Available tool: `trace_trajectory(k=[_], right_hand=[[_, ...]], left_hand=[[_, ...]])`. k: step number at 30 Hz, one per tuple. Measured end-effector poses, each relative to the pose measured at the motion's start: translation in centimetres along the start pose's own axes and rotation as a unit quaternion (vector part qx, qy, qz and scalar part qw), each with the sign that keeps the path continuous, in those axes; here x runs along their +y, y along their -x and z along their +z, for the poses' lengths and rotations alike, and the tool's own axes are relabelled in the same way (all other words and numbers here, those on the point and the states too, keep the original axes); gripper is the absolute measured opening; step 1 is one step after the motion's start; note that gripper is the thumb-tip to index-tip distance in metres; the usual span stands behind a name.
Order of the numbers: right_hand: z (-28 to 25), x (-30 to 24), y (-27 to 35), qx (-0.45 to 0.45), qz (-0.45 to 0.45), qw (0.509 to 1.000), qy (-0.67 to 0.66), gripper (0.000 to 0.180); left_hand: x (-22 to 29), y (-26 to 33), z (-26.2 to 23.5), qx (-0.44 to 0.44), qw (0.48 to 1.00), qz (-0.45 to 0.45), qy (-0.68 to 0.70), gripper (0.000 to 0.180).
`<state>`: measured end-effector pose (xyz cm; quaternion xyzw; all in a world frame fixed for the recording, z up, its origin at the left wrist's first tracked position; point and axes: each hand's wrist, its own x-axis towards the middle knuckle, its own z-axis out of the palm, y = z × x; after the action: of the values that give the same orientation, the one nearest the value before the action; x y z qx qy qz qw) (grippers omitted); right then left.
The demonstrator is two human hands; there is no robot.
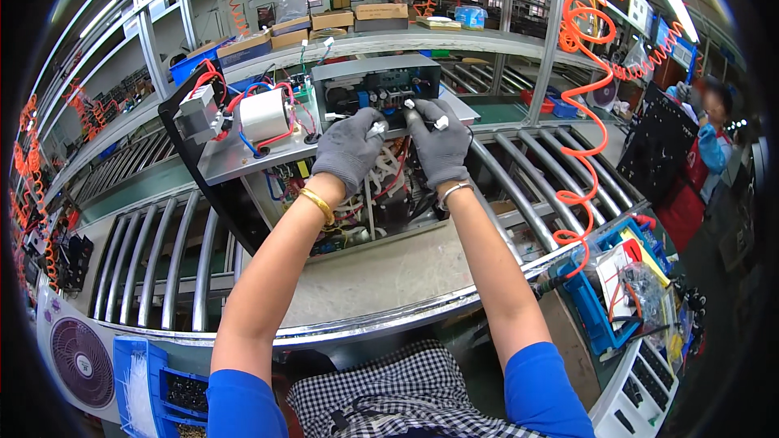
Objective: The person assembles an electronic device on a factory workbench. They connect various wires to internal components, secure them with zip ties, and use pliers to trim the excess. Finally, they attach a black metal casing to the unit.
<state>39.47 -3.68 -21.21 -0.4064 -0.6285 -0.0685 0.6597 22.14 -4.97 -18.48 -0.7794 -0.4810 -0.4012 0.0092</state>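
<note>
Both hands wear grey work gloves and sit at the front of an opened electrical unit with a grey metal housing (377, 70) on top. My left hand (349, 150) is closed, with a small white wire connector (376, 129) between thumb and fingers. My right hand (441, 146) is also closed, and another white connector (441, 122) shows at its fingers. The housing's open front reveals a circuit board with blue parts (363, 99). Bundled wires (393, 169) fill the chassis below. A white cylindrical component (264, 117) with red and blue leads stands to the left.
Metal rollers (519, 186) flank the unit on both sides. An orange coiled air hose (586, 97) hangs at the right. Blue parts bins (596, 308) stand at the lower right, with a fan (83, 362) at lower left. Another person (712, 146) is at far right.
</note>
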Motion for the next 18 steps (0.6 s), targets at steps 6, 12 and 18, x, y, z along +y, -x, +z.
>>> trace_trajectory(k=[6,12,18], right_hand=[[-0.7,-0.6,-0.5,-0.102,-0.049,0.988,0.105,0.018],[-1.8,0.2,-0.7,-0.164,-0.027,0.986,-0.010,0.021],[-2.0,0.3,-0.8,-0.181,-0.018,0.983,0.022,0.021]], left_hand=[[0.8,-1.2,0.4,0.040,0.997,0.014,0.058,0.032],[0.3,-1.3,0.5,0.038,0.997,0.011,0.062,0.030],[0.7,-1.5,-0.1,0.002,1.000,-0.027,-0.007,0.031]])
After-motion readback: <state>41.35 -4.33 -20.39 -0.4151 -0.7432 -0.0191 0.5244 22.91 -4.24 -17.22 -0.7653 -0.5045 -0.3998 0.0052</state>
